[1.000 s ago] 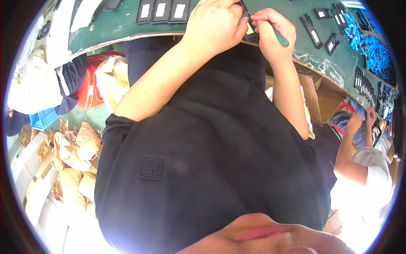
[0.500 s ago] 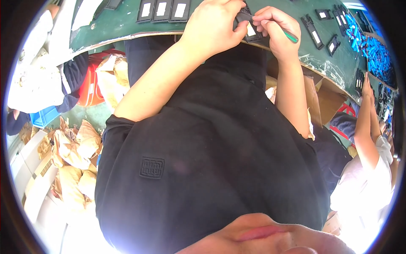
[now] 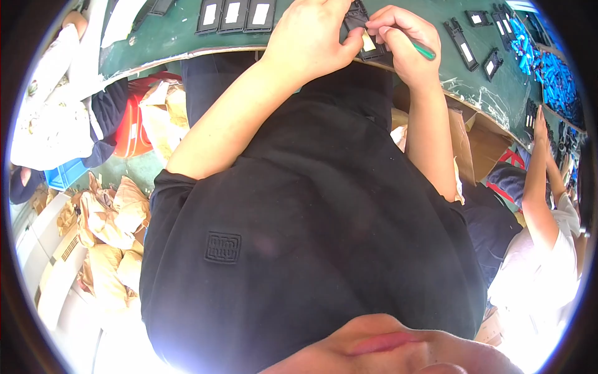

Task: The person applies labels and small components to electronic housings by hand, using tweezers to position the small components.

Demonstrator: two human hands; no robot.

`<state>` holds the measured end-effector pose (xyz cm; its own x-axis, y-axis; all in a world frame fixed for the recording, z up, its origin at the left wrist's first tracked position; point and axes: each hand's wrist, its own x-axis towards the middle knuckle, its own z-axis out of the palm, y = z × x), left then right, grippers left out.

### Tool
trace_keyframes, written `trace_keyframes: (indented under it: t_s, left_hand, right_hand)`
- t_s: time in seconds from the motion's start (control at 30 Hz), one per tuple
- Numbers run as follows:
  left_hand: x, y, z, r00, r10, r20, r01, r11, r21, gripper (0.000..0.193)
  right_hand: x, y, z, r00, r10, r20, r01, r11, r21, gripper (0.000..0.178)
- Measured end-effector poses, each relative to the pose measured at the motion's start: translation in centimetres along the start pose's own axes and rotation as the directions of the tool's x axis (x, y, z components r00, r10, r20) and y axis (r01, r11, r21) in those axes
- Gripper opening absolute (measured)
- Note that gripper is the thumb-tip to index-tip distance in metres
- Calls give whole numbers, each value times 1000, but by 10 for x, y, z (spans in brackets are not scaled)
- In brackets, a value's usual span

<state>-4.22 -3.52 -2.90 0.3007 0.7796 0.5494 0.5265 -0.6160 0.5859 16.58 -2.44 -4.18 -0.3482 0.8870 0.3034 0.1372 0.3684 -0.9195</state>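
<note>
My left hand [image 3: 311, 37] grips a small black plastic part [image 3: 360, 25] with a pale label on it, held at the near edge of the green table [image 3: 174, 37]. My right hand [image 3: 405, 40] is closed around a thin green tool [image 3: 423, 52] and its fingertips press on the label of the same part. Both forearms reach up from my black shirt [image 3: 311, 218], which fills the middle of the view.
Three black parts with white labels [image 3: 235, 14] lie in a row on the table to the left. More black parts [image 3: 461, 43] and blue pieces [image 3: 554, 68] lie to the right. A co-worker's arm [image 3: 539, 181] reaches to the table at right. Crumpled brown bags [image 3: 106, 218] and a red crate [image 3: 131, 124] sit on the floor at left.
Both hands shifted slightly on the black part and stay at the table edge. The co-worker's arm at right has stretched further up toward the table.
</note>
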Motion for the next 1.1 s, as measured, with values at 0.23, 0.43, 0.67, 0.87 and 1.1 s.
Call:
trace_keyframes:
  t_s: [0.23,0.43,0.67,0.87,1.1]
  left_hand:
    - [-1,-1,-2,1000,3,0,-3,1000,0,47]
    - [0,1,0,1000,-9,9,9,1000,-11,45]
    - [-2,3,-1,999,28,-15,-28,1000,5,43]
    - [3,16,-49,967,211,-142,-191,971,141,29]
    - [11,-36,-116,990,31,135,-75,938,339,30]
  right_hand:
    - [8,-19,10,1000,-17,-25,14,994,-113,16]
    - [20,-22,6,989,-111,102,130,972,-198,16]
    - [19,-15,4,990,-61,130,86,976,-202,14]
    - [-8,-26,-3,983,-180,23,180,955,-235,11]
    - [-37,-32,-47,996,-7,-94,-36,893,-449,14]
